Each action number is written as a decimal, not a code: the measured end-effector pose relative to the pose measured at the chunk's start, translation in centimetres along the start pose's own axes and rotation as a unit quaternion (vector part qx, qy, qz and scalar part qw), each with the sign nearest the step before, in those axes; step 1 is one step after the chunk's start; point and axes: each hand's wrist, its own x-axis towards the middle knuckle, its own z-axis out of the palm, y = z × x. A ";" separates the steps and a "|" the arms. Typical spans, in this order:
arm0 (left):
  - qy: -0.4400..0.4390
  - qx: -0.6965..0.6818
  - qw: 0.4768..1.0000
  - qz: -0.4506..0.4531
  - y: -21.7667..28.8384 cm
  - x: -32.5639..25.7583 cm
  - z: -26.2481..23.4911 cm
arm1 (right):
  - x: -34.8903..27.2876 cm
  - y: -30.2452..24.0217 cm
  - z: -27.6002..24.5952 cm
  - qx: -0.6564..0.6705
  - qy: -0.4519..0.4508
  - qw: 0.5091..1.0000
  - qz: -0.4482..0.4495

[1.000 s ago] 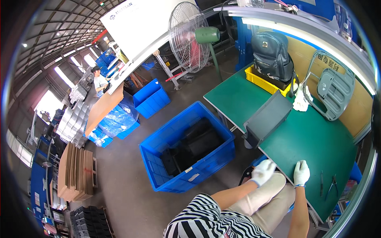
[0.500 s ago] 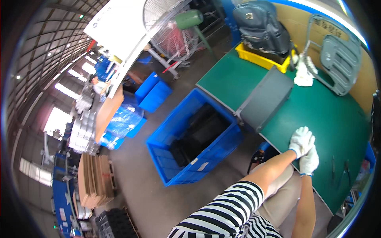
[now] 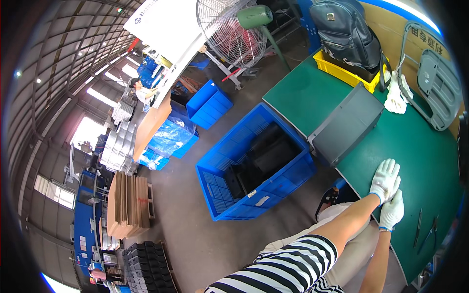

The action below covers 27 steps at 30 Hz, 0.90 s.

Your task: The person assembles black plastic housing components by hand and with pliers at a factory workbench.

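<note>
Both my hands wear white knit gloves and lie together near the front edge of the green worktop point(image 3: 361, 171). My left hand point(image 3: 385, 181) is open, its fingers stretched out flat, and nothing shows in it. Against its near side rests my right hand point(image 3: 392, 211), touching it. The right fingers look extended, though the left hand partly hides them. To the right of my hands lie a pair of pliers point(image 3: 429, 235) and a slim dark pen-like tool point(image 3: 418, 227). A dark grey box-shaped piece point(image 3: 349, 124) stands on the worktop beyond my hands.
A blue crate point(image 3: 273, 195) with black parts stands left of the worktop. At the back are a yellow bin point(image 3: 337, 71) under a black backpack point(image 3: 344, 36), white gloves point(image 3: 395, 97) and a grey plastic frame point(image 3: 437, 88). Farther off stand a fan point(image 3: 227, 34) and cardboard stack point(image 3: 127, 205).
The view has shifted, so the surroundings sit farther right in the picture. My hands remain together on the worktop; the left fingers look straighter and more spread.
</note>
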 end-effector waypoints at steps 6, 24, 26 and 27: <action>-0.001 0.006 1.000 0.004 0.1 0.0 0.0 | -0.1 0.1 -0.1 0.010 0.002 1.000 0.000; 0.018 -0.013 1.000 0.011 -0.1 1.0 -1.2 | 0.7 -0.3 0.3 0.008 0.057 0.998 -0.038; 0.036 0.018 0.999 0.009 -0.8 0.3 -0.9 | 0.1 -0.7 0.6 -0.014 0.066 0.996 -0.054; 0.015 0.015 1.000 0.002 -0.5 0.0 -0.9 | -0.1 -0.3 0.8 0.016 0.042 0.998 -0.033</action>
